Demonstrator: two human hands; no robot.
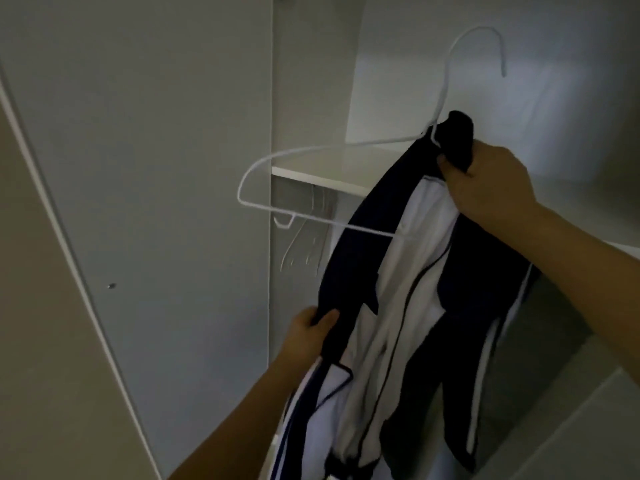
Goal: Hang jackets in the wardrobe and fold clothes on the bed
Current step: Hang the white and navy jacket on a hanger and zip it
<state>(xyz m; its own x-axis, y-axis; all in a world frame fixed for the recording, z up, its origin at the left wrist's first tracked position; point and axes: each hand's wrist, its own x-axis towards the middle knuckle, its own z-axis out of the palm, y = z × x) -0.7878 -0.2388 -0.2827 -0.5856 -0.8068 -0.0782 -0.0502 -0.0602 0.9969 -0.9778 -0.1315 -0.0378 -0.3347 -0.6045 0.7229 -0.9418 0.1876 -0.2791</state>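
A person stands before an open white wardrobe (311,81) in dim light, seen from a camera on their head, both bare arms reaching up and forward.

Near the centre of the view hangs a navy and white jacket (398,306), held in the air in front of the wardrobe opening. It is partly draped on a thin white wire hanger (346,229). The hanger is tilted: its hook points up toward 1 o'clock, free of any rail, while its bare left shoulder juts out toward 9 o'clock with no cloth over it. The jacket covers only the hanger's right half, and its body and sleeves trail down to 6 o'clock, out of the bottom edge.

The right hand (485,181), at about 2 o'clock from centre, has its fingers curled tightly round the dark collar of the jacket, just beside the hanger's neck. Whether it also grips the wire itself cannot be told.

The left hand (308,330), at about 7 o'clock, pinches a navy edge of the jacket between thumb and curled fingers, lower down on the garment's left side.

Behind the hanger a white shelf (318,171) crosses the wardrobe interior. Under it, at about 9 o'clock from the jacket, faint pale hangers (304,244) hang in shadow. The wardrobe door (156,168) stands open to the left.
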